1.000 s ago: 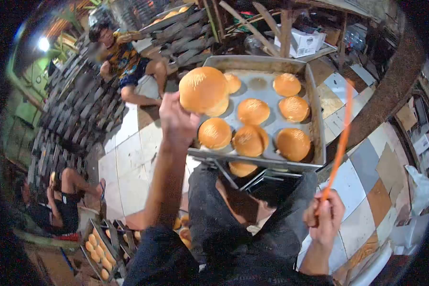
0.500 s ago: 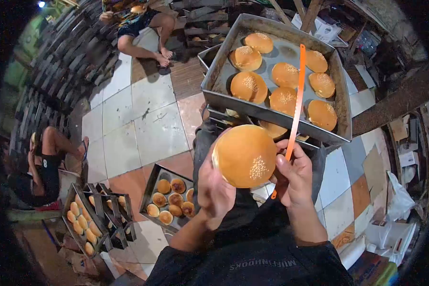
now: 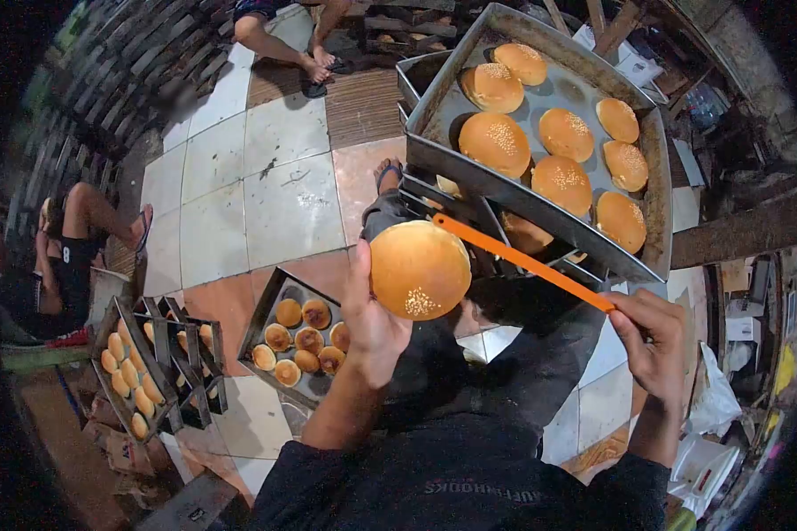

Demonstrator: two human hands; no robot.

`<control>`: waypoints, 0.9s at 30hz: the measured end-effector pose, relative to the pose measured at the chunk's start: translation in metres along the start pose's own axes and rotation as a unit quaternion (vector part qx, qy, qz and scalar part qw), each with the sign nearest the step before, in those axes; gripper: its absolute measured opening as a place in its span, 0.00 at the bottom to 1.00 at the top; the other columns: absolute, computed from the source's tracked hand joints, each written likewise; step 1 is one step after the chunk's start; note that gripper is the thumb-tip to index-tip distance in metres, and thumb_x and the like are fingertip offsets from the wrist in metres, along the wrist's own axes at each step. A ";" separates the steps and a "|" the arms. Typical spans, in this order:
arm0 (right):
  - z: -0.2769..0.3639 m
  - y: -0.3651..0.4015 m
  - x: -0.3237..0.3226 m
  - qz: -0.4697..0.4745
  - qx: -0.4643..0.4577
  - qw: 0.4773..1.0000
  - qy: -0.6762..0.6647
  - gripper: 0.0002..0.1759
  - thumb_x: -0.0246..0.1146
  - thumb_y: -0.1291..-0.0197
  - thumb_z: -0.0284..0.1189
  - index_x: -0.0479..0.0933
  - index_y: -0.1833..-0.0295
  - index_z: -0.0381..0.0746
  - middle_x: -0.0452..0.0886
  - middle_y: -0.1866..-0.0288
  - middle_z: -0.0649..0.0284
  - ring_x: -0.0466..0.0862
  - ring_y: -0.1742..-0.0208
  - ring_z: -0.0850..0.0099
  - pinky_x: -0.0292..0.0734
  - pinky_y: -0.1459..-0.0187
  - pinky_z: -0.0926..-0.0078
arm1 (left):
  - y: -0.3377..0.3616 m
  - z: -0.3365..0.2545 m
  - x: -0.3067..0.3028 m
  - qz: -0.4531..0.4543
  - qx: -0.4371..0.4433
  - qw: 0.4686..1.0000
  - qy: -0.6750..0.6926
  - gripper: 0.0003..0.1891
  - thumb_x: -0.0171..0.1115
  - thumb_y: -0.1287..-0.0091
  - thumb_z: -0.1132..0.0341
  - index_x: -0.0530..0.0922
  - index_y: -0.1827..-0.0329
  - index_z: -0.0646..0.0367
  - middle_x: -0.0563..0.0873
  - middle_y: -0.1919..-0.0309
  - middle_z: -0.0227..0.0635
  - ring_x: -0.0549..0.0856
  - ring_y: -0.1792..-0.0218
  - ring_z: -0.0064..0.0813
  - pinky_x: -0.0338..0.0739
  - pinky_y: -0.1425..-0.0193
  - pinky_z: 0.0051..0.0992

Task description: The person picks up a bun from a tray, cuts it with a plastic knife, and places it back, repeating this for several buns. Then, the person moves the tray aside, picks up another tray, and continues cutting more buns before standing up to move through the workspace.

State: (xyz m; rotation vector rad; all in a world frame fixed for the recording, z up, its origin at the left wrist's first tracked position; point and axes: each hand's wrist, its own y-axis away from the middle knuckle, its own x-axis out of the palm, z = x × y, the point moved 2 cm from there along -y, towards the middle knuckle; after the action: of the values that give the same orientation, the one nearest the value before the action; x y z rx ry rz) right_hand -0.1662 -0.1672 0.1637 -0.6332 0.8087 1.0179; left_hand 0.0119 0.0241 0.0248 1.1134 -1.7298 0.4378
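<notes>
My left hand [image 3: 374, 323] is wrapped around the side of a large round bun [image 3: 421, 261], golden on top with a patch of sesame seeds. An orange hacksaw blade [image 3: 524, 260], thin with a hole near its tip, is pinched at one end by my right hand [image 3: 651, 332]. Its far tip overlaps the bun's upper right edge in this view. Just beyond, a deep metal tray [image 3: 553, 223] holds several sesame buns [image 3: 561, 184], propped on other trays.
On the floor to the left lies another tray [image 3: 259, 323] of browned buns. Beside it stand tilted trays of buns [image 3: 138, 376]. One person [image 3: 75, 257] sits at the left, and another's legs [image 3: 283, 49] show at the top. A wooden beam [image 3: 739, 232] runs along the right.
My right hand has moved right, away from the bun, swinging the blade from near upright to a slant pointing left. My left hand has shifted slightly left with the bun. The view has tilted.
</notes>
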 end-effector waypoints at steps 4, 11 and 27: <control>0.001 -0.005 -0.018 0.020 -0.014 1.000 -0.007 0.11 0.62 0.45 0.20 0.82 0.56 0.35 0.74 0.81 0.61 0.72 0.80 0.75 0.63 0.78 0.78 | 0.000 0.000 0.000 0.046 0.062 0.987 -0.138 0.23 0.43 0.27 0.53 0.74 0.49 0.68 0.83 0.56 0.44 0.85 0.56 0.34 0.79 0.50 0.33; -0.001 -0.008 -0.020 0.049 -0.046 0.997 0.036 0.13 0.64 0.48 0.18 0.82 0.56 0.37 0.73 0.82 0.61 0.71 0.82 0.74 0.62 0.79 0.77 | 0.006 -0.008 0.012 0.065 0.082 0.968 -0.229 0.21 0.47 0.28 0.56 0.77 0.55 0.70 0.84 0.61 0.44 0.85 0.62 0.31 0.79 0.55 0.27; 0.017 -0.060 -0.061 0.253 -0.201 0.937 0.130 0.09 0.64 0.54 0.19 0.82 0.63 0.35 0.75 0.81 0.56 0.77 0.81 0.65 0.68 0.78 0.68 | 0.009 0.006 0.032 0.291 0.078 0.783 -0.544 0.13 0.51 0.31 0.69 0.82 0.63 0.70 0.85 0.70 0.42 0.82 0.70 0.25 0.73 0.65 0.22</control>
State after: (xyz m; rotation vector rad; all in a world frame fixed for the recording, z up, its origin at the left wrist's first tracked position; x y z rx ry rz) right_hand -0.1247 -0.2072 0.2295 -0.9507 1.0359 1.6194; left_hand -0.0013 0.0095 0.0518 0.9628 -3.1622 0.3051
